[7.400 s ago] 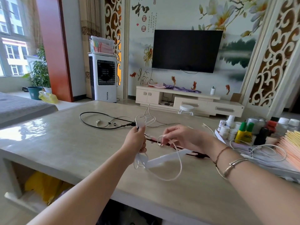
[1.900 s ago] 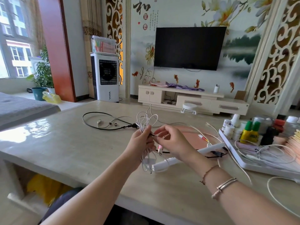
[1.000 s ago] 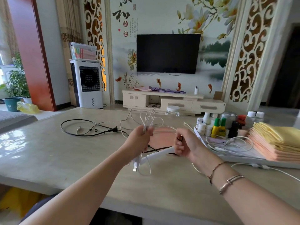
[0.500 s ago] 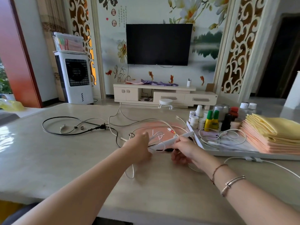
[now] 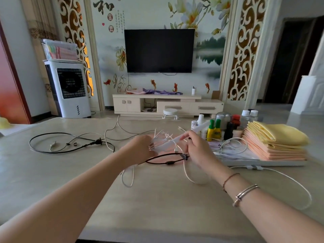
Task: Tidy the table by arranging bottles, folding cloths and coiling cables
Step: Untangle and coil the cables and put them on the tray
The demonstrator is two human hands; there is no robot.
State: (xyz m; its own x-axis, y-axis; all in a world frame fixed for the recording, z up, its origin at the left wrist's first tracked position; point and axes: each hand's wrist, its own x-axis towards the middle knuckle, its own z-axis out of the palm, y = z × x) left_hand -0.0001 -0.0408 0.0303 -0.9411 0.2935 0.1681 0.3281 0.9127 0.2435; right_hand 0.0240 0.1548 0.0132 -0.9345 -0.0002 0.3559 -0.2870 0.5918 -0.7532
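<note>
Lowered from chest height onto the table — white cable bundle gripped by left hand, just left of the tray. Right hand pinching the white bar — coil nearly finished, probably.

Wall mural, well beyond the hands: large black brush character 和 at upper left; two red round seals below it reading 富 and 贵; columns of small black calligraphy beside them, too small to read. Green-capped yellow bottles, beyond the right hand: labels illegible.
</note>
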